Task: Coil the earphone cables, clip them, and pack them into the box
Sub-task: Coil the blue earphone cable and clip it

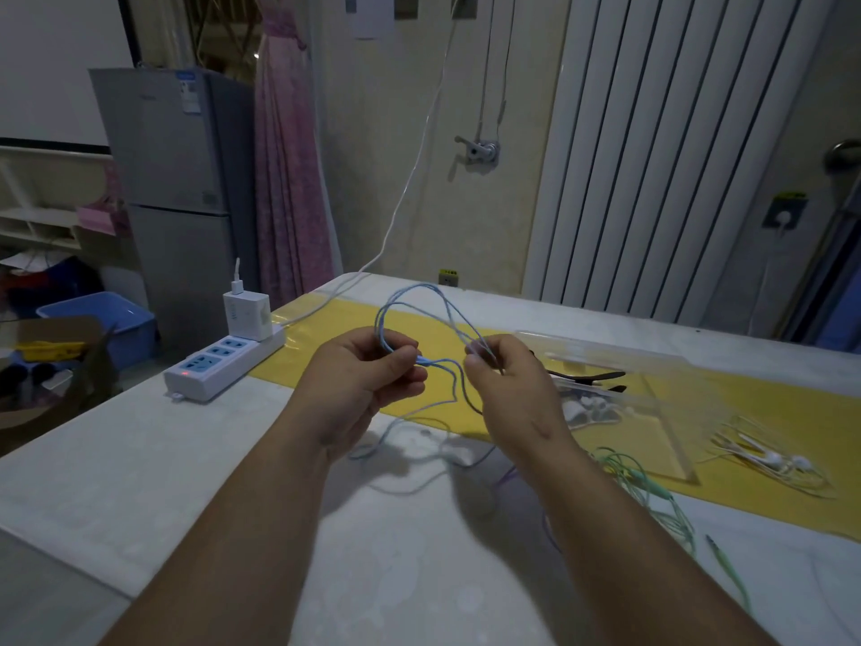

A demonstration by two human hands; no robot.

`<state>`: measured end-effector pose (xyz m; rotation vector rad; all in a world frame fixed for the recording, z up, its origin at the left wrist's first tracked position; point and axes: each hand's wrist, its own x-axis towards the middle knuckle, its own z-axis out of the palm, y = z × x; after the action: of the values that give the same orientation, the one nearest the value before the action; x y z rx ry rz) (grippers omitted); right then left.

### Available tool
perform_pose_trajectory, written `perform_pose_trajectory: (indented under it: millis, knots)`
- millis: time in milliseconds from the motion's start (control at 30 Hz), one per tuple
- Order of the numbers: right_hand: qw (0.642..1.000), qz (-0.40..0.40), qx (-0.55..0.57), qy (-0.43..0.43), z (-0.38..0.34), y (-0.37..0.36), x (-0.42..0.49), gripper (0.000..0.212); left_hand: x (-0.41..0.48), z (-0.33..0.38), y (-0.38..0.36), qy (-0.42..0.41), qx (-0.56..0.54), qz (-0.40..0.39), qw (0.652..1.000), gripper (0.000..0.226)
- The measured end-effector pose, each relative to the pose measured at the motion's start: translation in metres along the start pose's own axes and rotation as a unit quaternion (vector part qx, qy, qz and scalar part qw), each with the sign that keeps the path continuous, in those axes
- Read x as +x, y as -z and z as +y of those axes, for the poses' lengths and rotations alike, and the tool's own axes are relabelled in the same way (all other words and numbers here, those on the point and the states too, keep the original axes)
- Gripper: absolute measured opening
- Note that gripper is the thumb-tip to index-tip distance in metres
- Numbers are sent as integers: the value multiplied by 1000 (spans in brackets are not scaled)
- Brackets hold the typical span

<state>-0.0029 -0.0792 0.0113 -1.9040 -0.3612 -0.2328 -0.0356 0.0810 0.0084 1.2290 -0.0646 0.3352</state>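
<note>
Coiling the blue cable, mid-air over the bench centre.
Left hand (pixel 368 370) pinches the loops of the blue earphone cable (pixel 419 300), right hand (pixel 503 370) pinches the other side; tail trails on the bench (pixel 140 459). Tip: keep loops even, w/ light tension, feed slack slowly.
</note>
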Motion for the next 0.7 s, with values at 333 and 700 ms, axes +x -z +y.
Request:
perform_pose_trajectory:
  millis: [333,700]
  knots:
    - [988,-79,-132,33,5,-1,-1,16,11,1,5,-71,-25,150,986,32]
    - [982,-8,-182,40,2,4,1,22,11,2,13,-105,30,216,970,11]
